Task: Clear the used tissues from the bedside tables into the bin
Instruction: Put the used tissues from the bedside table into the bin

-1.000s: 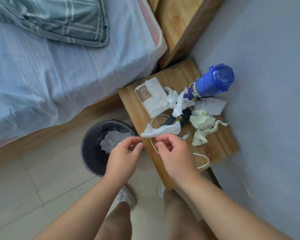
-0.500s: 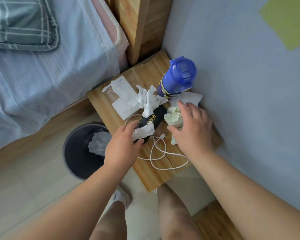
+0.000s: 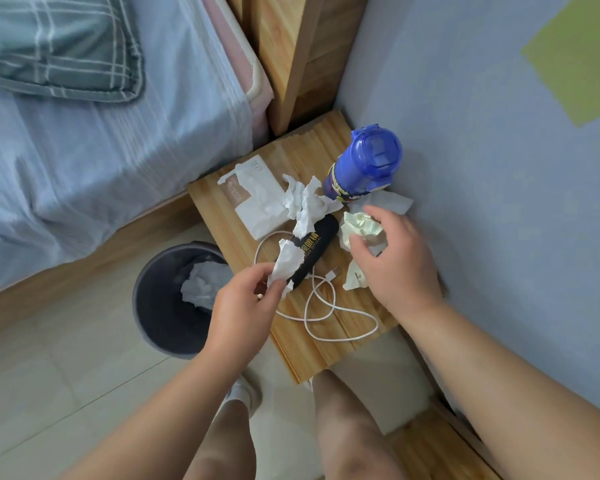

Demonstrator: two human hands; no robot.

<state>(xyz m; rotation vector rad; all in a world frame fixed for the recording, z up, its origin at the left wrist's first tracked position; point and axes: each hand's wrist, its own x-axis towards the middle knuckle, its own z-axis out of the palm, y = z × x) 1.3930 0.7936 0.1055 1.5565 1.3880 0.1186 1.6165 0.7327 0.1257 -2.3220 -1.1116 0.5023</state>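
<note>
My left hand (image 3: pixel 241 306) pinches a crumpled white tissue (image 3: pixel 286 261) over the front of the wooden bedside table (image 3: pixel 298 344). My right hand (image 3: pixel 394 261) closes around a pale yellow-green crumpled tissue (image 3: pixel 359 226) near the wall side of the table. Another white crumpled tissue (image 3: pixel 303 199) lies in the middle, and a flat white one (image 3: pixel 394 202) sits beside the bottle. The dark grey bin (image 3: pixel 160 306) stands on the floor left of the table, with a white tissue (image 3: pixel 205 282) inside.
A blue bottle (image 3: pixel 364 164) stands at the table's back right. A tissue pack (image 3: pixel 253 195), a black glasses case (image 3: pixel 316 247) and a looped white cable (image 3: pixel 326 313) lie on the table. The bed (image 3: pixel 101 140) is left, the wall right. My legs are below.
My left hand took the white tissue. My right hand reached to the yellow-green tissue and has curled its fingers around it. The view shifted closer to the table.
</note>
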